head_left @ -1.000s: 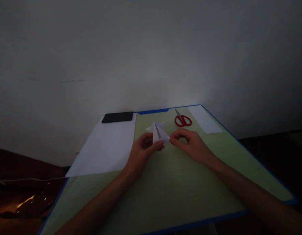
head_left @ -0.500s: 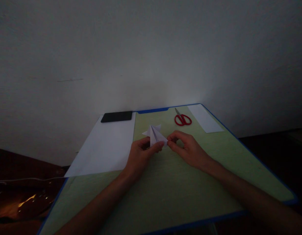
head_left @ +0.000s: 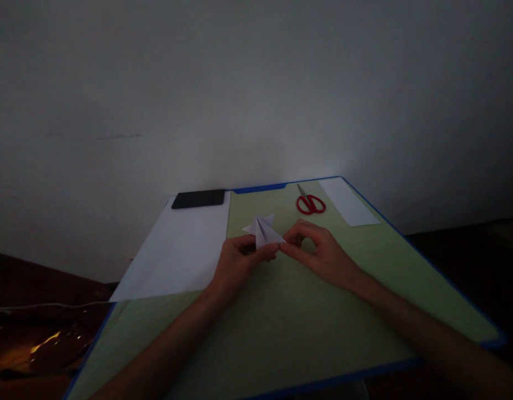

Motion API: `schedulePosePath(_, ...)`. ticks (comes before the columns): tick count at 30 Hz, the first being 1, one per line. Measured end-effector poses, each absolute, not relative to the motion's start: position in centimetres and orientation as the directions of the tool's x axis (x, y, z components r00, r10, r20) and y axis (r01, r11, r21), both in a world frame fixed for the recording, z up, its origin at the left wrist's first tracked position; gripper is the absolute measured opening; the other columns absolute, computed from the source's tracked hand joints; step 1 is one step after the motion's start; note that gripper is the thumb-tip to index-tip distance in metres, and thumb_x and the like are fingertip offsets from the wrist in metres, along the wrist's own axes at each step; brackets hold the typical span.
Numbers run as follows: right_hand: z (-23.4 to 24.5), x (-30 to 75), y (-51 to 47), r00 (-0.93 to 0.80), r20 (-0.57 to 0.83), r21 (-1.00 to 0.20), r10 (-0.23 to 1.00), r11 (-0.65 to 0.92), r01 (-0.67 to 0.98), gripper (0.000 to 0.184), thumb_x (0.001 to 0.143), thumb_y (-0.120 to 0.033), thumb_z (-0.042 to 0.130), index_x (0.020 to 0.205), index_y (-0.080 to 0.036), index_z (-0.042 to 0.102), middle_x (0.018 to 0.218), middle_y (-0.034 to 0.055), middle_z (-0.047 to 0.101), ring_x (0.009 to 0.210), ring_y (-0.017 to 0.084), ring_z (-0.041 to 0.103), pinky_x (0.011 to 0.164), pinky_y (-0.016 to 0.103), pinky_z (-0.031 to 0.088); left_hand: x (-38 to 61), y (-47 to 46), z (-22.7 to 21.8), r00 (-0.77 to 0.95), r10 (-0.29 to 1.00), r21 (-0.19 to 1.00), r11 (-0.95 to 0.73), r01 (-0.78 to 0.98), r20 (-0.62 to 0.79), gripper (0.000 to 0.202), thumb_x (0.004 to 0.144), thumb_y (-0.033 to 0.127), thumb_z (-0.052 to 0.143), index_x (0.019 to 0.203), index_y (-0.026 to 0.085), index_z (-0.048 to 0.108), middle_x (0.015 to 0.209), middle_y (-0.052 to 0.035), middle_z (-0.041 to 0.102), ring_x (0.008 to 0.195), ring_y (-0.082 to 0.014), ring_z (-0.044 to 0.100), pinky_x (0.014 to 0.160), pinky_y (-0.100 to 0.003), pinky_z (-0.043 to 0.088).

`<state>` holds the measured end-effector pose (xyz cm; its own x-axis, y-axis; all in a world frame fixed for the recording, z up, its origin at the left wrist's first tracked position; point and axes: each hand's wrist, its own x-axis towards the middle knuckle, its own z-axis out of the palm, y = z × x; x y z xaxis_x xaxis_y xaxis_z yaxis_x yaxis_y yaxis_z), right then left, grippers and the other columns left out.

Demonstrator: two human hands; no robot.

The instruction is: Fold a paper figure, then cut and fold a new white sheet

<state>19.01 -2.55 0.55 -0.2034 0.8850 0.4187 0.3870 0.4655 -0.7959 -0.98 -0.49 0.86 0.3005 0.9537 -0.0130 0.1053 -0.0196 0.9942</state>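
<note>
A small folded white paper figure (head_left: 265, 233) with several pointed flaps is between my hands, above the middle of the table. My left hand (head_left: 240, 258) grips its lower left part, thumb across the front edge. The fingers behind the paper are partly hidden. At the figure's right corner, my right hand (head_left: 312, 250) pinches the paper tip between thumb and forefinger. Beyond the hands lie scissors (head_left: 310, 204) with red handles, blades pointing toward the wall.
The light green table (head_left: 306, 333) has a blue edge and meets a grey wall (head_left: 256, 94). On its left a large white paper sheet (head_left: 177, 255) lies under a dark flat slab (head_left: 198, 199). A white paper strip (head_left: 348, 201) lies at the back right. A thin white cord (head_left: 52, 305) reaches the left edge.
The paper figure has tilted slightly, and its front fold looks lower and wider. My right thumb and forefinger have shifted a little left, closer to my left thumb.
</note>
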Motion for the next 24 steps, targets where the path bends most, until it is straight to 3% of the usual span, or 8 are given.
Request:
schedulePosePath(10,-0.37,19.09,-1.90,-0.176,0.448,-0.781,0.877,0.480,0.401,0.019,0.095,-0.035,0.064,0.082,-0.021,0.061,0.081,0.0006,0.057,0.077,0.016,0.055,0.070,0.029,0.045,-0.97,-0.25,0.86,0.282,0.959,0.997,-0.058,0.044,0.043,0.024,0.076,0.041,0.081,0.082,0.018,0.076,0.081,-0.0045,0.075,0.076,-0.0184,0.068,0.072,-0.028,0.052)
schedulePosePath(17,-0.12,18.81,-2.30,-0.191,0.392,-0.808,0.900,0.436,0.395,0.014,0.090,-0.033,0.068,0.088,-0.020,0.063,0.085,0.0013,0.063,0.081,0.017,0.060,0.076,0.030,0.047,-0.73,-0.49,0.92,0.227,0.973,0.999,-0.039,0.036,0.030,0.021,0.073,0.038,0.083,0.078,0.019,0.076,0.084,-0.0045,0.077,0.080,-0.0193,0.070,0.078,-0.030,0.053)
schedulePosePath(24,-0.09,18.86,-2.29,-0.218,0.359,-0.815,0.907,0.419,0.400,0.021,0.092,-0.037,0.066,0.082,-0.020,0.064,0.078,0.0002,0.063,0.076,0.016,0.059,0.071,0.030,0.046,-0.79,-0.46,1.05,0.265,0.964,0.996,-0.049,0.081,0.026,0.024,0.070,0.039,0.085,0.073,0.018,0.074,0.078,-0.0033,0.074,0.075,-0.0191,0.068,0.073,-0.029,0.052)
